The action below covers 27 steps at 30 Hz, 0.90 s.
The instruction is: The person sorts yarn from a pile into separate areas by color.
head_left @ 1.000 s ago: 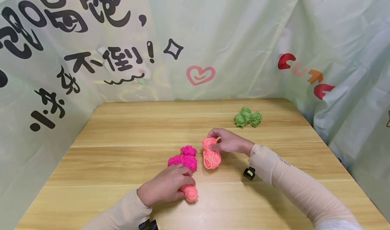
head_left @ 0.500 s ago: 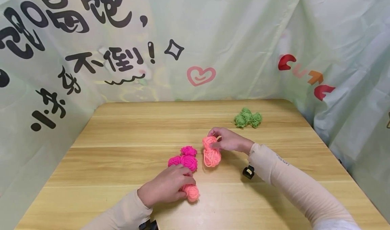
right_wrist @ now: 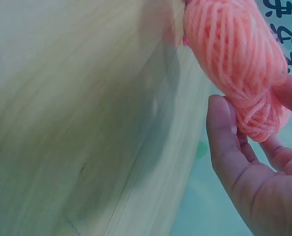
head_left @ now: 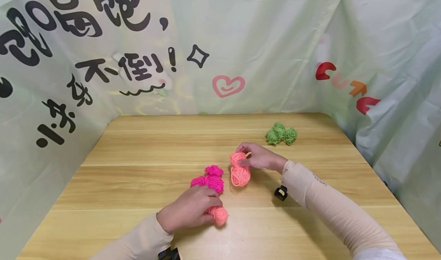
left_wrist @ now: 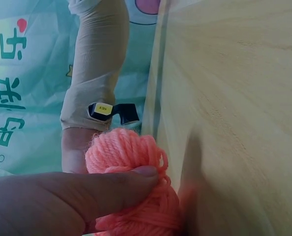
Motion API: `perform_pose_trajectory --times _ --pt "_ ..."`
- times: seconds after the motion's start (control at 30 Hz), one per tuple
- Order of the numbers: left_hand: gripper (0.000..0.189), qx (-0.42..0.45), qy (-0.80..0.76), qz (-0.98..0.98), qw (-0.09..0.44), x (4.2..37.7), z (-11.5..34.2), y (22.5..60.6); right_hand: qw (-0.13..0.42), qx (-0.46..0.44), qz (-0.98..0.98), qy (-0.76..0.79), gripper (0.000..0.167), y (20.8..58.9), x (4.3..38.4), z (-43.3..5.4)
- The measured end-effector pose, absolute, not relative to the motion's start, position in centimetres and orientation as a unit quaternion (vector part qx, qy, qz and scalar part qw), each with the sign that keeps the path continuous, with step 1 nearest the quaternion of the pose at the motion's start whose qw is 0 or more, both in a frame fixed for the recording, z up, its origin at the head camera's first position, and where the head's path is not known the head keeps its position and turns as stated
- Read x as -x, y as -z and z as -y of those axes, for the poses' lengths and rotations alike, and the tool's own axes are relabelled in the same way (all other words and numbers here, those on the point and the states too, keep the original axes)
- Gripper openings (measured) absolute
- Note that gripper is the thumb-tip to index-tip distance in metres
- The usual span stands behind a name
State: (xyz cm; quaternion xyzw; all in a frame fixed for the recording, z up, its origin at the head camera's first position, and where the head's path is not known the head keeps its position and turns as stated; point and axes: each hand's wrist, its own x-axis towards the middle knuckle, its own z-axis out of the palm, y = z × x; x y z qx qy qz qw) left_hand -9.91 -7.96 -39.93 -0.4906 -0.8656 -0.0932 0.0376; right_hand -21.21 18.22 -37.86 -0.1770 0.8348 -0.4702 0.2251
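In the head view my left hand [head_left: 193, 210] grips a coral yarn ball [head_left: 219, 216] near the front middle of the table, partly hidden under the fingers. The left wrist view shows the thumb [left_wrist: 121, 189] pressed across its strands. My right hand [head_left: 260, 156] pinches a second coral yarn bundle [head_left: 240, 175], narrow at the middle with a fuller lobe at each end. In the right wrist view that bundle [right_wrist: 234, 44] hangs between thumb and fingers, apart from the table. Magenta yarn balls [head_left: 213, 183] lie just beyond the left hand, their near side covered by it.
Several green yarn balls [head_left: 280, 134] sit clustered at the far right of the wooden table [head_left: 138, 149]. Printed cloth [head_left: 268, 53] hangs behind the table and along both sides. A small black camera [head_left: 281, 193] is strapped at the right wrist.
The right hand has lifted its coral yarn slightly, a little away from me. In the left hand the coral ball has shifted a bit to the right. The magenta and green yarn stay put.
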Motion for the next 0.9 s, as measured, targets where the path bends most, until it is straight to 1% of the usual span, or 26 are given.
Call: perform_pose_trajectory --times 0.4,0.7,0.9 --pt "0.019 0.499 0.091 0.861 0.04 10.2 7.6 39.7 0.213 0.173 -0.839 0.469 0.028 37.9 21.6 -18.4" --pt "0.018 0.495 0.099 0.863 0.02 10.4 7.3 39.5 0.211 0.167 -0.846 0.46 0.03 37.9 22.0 -18.4" --pt "0.017 0.498 0.103 0.861 0.02 10.6 7.1 39.5 0.207 0.166 -0.85 0.454 0.031 38.0 22.3 -18.5"
